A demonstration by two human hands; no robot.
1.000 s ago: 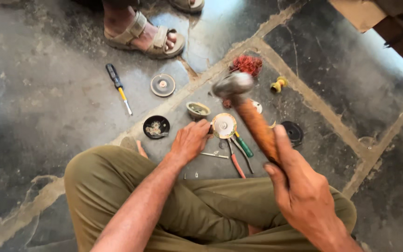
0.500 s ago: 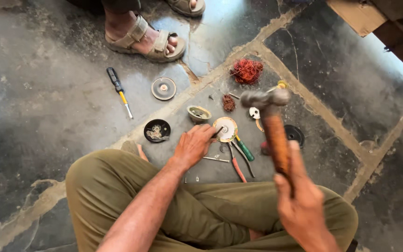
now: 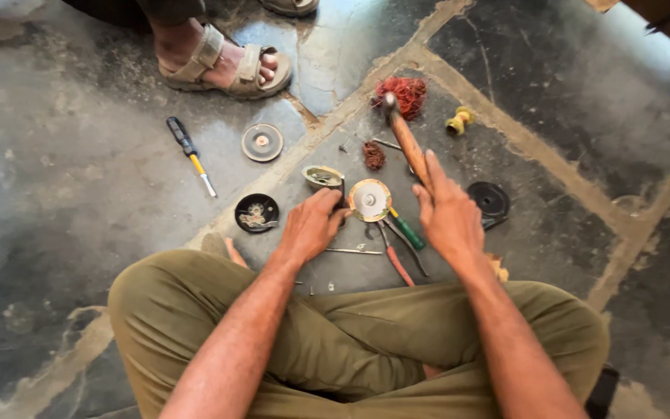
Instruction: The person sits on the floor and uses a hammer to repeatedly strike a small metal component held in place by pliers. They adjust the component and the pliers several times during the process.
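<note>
I sit cross-legged on a stone floor. My left hand (image 3: 312, 226) pinches the left edge of a round shiny disc (image 3: 370, 200) lying in front of my legs. My right hand (image 3: 447, 213) lies flat, fingers straight, on the near end of a wooden-handled hammer (image 3: 406, 140). The hammer rests on the floor, its head pointing away toward a tangle of red wire (image 3: 405, 95). Pliers with red and green handles (image 3: 398, 242) lie just below the disc.
Left of the disc sit a small metal cup (image 3: 323, 178), a black dish of bits (image 3: 257, 212), a grey disc (image 3: 262, 143) and a black-and-yellow screwdriver (image 3: 190, 155). A black disc (image 3: 488, 199) and yellow part (image 3: 460, 121) lie right. Another person's sandalled foot (image 3: 222, 62) stands ahead.
My right hand swung the raised hammer down and away, and it now lies on the floor with my fingers straightened over its handle. My left hand stayed at the disc.
</note>
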